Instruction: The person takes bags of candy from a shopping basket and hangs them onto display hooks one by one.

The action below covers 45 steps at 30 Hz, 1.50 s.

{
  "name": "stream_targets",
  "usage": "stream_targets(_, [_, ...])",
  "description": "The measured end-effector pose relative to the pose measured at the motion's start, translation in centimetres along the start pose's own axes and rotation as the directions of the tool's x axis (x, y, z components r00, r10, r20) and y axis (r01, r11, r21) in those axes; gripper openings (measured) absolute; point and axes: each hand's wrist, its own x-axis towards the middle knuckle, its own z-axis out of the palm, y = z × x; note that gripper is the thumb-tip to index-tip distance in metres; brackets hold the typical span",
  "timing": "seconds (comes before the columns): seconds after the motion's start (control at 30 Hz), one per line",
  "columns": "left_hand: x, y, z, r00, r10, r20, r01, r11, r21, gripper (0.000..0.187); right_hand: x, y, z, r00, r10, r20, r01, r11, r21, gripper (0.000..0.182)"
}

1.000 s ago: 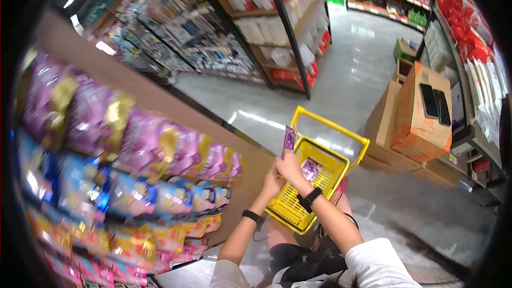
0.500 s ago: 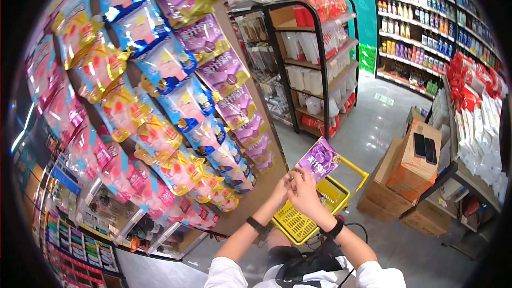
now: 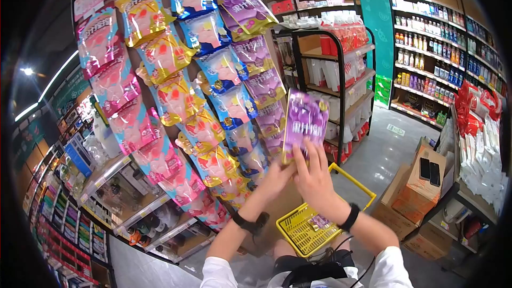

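Observation:
A purple gummy candy bag (image 3: 308,117) stands nearly upright in front of me, its printed face toward me. My left hand (image 3: 276,179) grips its lower left corner, with the fingertips partly hidden behind the bag. My right hand (image 3: 316,180) holds the lower edge, fingers laid over the front and the thumb out of sight. Beneath my hands is a yellow shopping basket (image 3: 294,233) with small purple packs (image 3: 320,222) inside. Matching purple bags (image 3: 266,88) hang in a column just left of the held one.
Blue bags (image 3: 220,69), yellow bags (image 3: 173,98) and pink bags (image 3: 128,106) hang on the display at left. A black-framed rack (image 3: 341,90) stands ahead. Cardboard boxes (image 3: 413,194) at right carry two phones (image 3: 430,171). Bottle shelves (image 3: 426,48) line the back.
Both hands have lifted the purple bag, turning it from a rightward tilt to nearly upright. My right fingers now lie across its front. The view has shifted, and purple packs show in the basket.

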Motion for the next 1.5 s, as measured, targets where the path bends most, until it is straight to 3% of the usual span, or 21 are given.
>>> stream_targets(0.17, [4.7,10.0,-1.4,0.964,0.258,-0.059,-0.241,0.948,0.207,0.026,11.8,0.6,-2.4,0.932,-0.239,-0.272,0.202,0.967,-0.155,0.057])
stream_targets(0.3, [10.1,17.4,-2.9,0.898,0.439,-0.034,-0.434,0.895,0.102,0.021,21.0,0.4,-5.2,0.848,-0.363,-0.385,0.316,0.931,-0.182,0.060])
stream_targets(0.4, [13.0,23.7,-3.2,0.872,0.489,0.015,-0.475,0.840,0.261,0.023,27.1,0.8,-5.7,0.754,-0.412,-0.512,0.357,0.911,-0.207,0.067])
stream_targets(0.53, [17.7,27.0,-4.3,0.918,0.396,-0.026,-0.391,0.914,0.110,0.027,32.3,1.0,-4.5,0.811,-0.338,-0.477,0.302,0.941,-0.153,0.072])
stream_targets(0.63, [20.3,28.3,-6.1,0.951,0.308,-0.024,-0.303,0.945,0.121,0.027,35.4,1.8,-2.6,0.888,-0.246,-0.388,0.256,0.966,-0.026,0.070])
stream_targets(0.77, [24.4,28.2,-8.5,0.941,0.338,-0.016,-0.336,0.939,0.071,0.026,38.1,2.8,-0.9,0.865,-0.264,-0.426,0.281,0.959,-0.023,0.066])
stream_targets(1.13, [27.0,28.0,-9.5,0.898,0.416,-0.144,-0.415,0.909,0.037,0.023,41.9,4.6,1.3,0.794,-0.352,-0.496,0.424,0.905,0.037,0.061])
stream_targets(1.5, [28.3,28.3,-9.8,0.879,0.446,-0.167,-0.443,0.895,0.059,0.026,44.0,5.5,2.0,0.805,-0.328,-0.494,0.438,0.890,0.123,0.058])
